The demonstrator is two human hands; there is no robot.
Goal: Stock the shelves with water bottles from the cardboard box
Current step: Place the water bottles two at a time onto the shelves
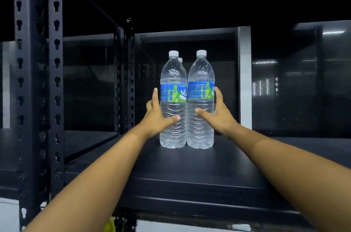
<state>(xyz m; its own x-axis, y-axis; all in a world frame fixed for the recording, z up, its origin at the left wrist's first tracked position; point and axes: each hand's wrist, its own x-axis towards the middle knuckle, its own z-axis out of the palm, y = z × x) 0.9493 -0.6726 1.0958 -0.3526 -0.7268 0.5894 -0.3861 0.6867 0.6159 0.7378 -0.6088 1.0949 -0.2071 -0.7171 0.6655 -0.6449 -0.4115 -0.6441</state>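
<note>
Two clear water bottles with white caps and blue-green labels stand upright and touching on the black shelf board (190,171). My left hand (157,116) cups the left bottle (173,79), thumb across its front and fingers up its left side. In the same way my right hand (218,114) cups the right bottle (201,78), its fingers on the right side. The cap of a third bottle (180,59) peeks out behind the left one. The cardboard box is not in view.
A black perforated steel upright (38,79) rises at the near left, and another post (129,72) stands farther back. A white pillar (245,79) stands behind the bottles on the right. Dark shelf surface extends left, right and in front of the bottles.
</note>
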